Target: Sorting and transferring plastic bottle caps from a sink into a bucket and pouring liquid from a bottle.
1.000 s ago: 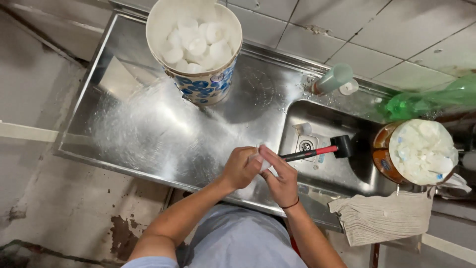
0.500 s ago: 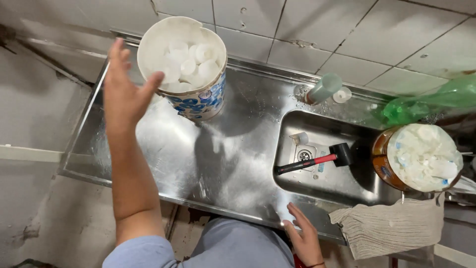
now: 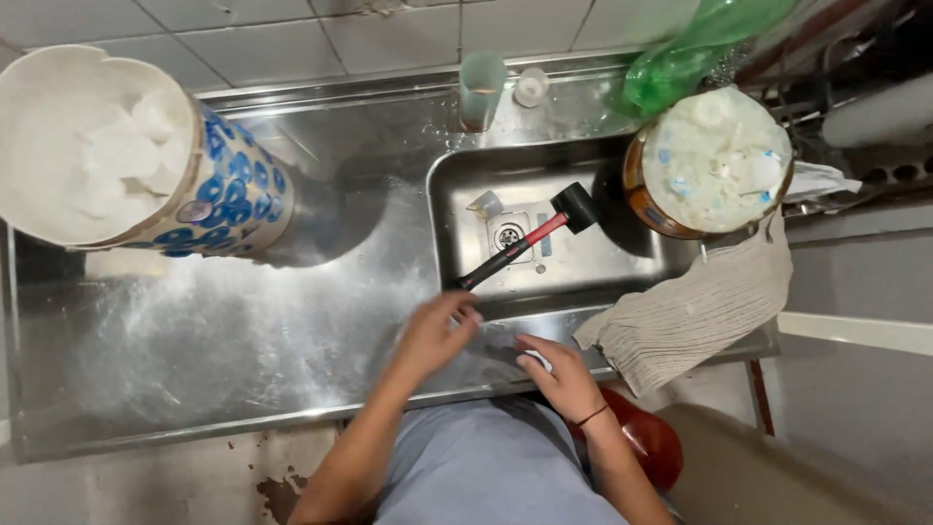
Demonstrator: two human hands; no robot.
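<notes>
The left hand (image 3: 434, 333) hovers with fingers half curled over the front lip of the steel sink (image 3: 457, 209), holding nothing, just at six o'clock from the grip end of the rubber mallet (image 3: 530, 238) — which leans in the basin, black head toward one o'clock, so the handle sits within reach. The right hand (image 3: 562, 374) rests flat on the counter edge, pressing a small white piece (image 3: 540, 362) steady. A beige cloth (image 3: 692, 309) drapes at three o'clock; a white-filled patterned bucket (image 3: 231, 199) stands at ten.

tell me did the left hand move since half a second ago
Yes. The left hand came down from beside the blue-patterned bucket to the counter's front edge, just below the mallet handle in the sink.
</notes>
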